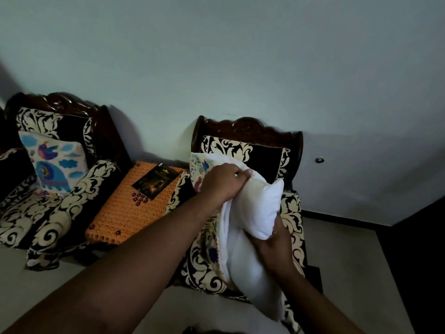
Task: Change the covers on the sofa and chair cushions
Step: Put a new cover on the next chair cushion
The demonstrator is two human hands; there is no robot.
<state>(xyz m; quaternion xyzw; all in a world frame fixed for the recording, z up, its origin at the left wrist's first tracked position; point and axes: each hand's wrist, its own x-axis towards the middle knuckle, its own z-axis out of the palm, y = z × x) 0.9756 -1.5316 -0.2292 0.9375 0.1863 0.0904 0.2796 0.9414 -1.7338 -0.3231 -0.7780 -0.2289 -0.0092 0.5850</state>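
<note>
Her left hand point(222, 180) is pinching the floral cover point(199, 169) edge; her right hand point(274, 239) is gripping the white cushion point(260, 208) corner below. It looks soft, light and squashy, so corners are probably giving the best hold.

The scene is dimly and evenly lit, with a cool cast. Soft shadows are thrown on the wall point(240, 56) left of and beyond the fingers point(243, 175). The white cushion point(260, 208) beneath them is rendered brightest, without glare. Straight lines are bowed by wide-angle distortion at the edges. Slight softness is seen throughout.
</note>
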